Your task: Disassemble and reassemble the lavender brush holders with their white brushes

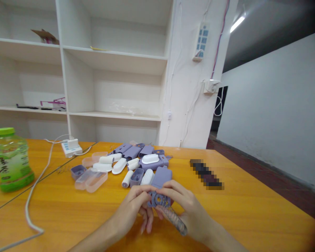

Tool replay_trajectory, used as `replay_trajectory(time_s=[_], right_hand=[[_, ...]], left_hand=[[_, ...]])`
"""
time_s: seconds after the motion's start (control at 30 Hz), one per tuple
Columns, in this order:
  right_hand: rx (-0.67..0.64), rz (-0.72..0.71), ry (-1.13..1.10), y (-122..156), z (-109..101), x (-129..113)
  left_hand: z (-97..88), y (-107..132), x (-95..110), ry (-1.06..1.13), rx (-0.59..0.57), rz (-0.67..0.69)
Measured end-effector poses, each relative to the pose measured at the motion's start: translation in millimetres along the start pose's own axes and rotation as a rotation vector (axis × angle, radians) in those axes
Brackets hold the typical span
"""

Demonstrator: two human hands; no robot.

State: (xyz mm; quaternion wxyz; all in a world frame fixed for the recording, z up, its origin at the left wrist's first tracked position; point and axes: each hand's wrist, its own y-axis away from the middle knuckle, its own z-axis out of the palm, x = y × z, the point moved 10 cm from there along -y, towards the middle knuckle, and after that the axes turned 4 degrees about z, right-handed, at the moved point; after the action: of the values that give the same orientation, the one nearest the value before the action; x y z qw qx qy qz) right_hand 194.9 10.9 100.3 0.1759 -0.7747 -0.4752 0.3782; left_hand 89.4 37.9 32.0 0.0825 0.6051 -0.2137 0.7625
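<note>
Head camera: two hands pinch a little purple part

The fingers of the left hand (132,204) pinch one side of the purple part (159,199), and the fingers of the right hand (187,203) pinch the other side. The part has a round ring in its middle. It sits between the two hands, over the near part of the orange worktop (246,203). Against the right hand is a dark, bumpy stick (176,221); I cannot tell what it is.

Just past the fingers lies a flat purple case (162,176). Next to it, on the left, are a white ribbed piece (147,177), a purple cup (137,177) and a white roll (127,179). Behind them, a white oval piece (150,159) rests on another purple case (165,161). More purple cases (131,152) lie at the back.

Farther left are two see-through boxes (96,181), then a long white cord (28,206) and a green bottle (12,159). Off to the right is a dark thing (207,175), too blurry to name. White shelves (115,52) stand behind the worktop.
</note>
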Motion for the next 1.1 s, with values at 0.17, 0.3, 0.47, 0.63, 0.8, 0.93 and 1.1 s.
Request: replay_trajectory(time_s=[0.17, 0.3, 0.47, 0.63, 0.8, 0.93, 1.1], right_hand=[[0.020, -0.003, -0.073, -4, -7, -7], [0.032, 0.056, -0.129, -3, -5, 0], [0.069, 0.114, -0.194, -3, -6, 8], [0.013, 0.269, -0.265, -3, 2, 24], [0.106, 0.360, -0.319, 3, 1, 37], [0.158, 0.387, -0.343, 1, -3, 38], [0.148, 0.444, -0.344, -2, -7, 43]], left_hand=[[6.7, -1, 5, 0.025, -0.032, -0.004], [11.2, -2, 10, 0.041, -0.045, -0.008], [9.2, -3, 6, 0.079, -0.034, -0.039], [4.3, -1, -3, 0.138, 0.001, -0.125], [6.3, 0, -10, 0.187, 0.005, -0.207], [16.3, 0, -18, 0.162, -0.055, -0.240], [0.1, 2, -16, -0.281, 0.055, -0.218]])
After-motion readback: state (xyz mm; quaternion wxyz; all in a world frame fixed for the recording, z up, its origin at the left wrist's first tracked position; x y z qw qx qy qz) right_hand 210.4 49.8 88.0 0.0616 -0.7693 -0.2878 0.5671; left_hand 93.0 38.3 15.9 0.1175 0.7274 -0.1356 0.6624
